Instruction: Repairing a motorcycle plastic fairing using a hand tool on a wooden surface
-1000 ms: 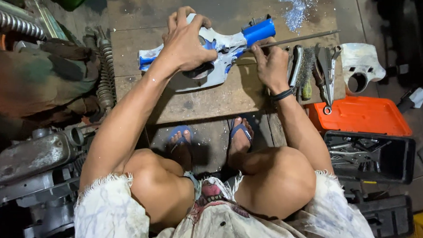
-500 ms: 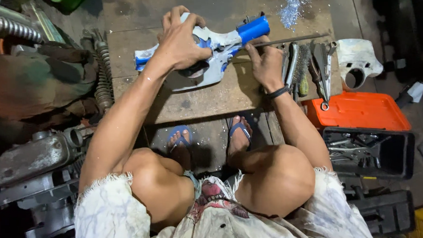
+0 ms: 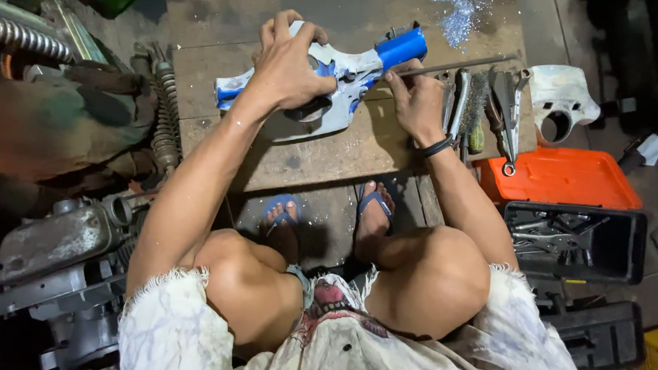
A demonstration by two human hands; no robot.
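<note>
Left hand (image 3: 288, 68) on blue-white part (image 3: 348, 75)

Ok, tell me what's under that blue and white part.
The blue and white part lies on a wooden board. The left hand presses down on it, and the right hand touches its edge. Whatever sits beneath its middle is covered.

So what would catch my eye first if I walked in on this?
Probably the blue and white part at the middle of the wooden board, pinned under the left hand while the right hand works a thin metal rod against it. Then the bright orange toolbox lid at the right.
</note>
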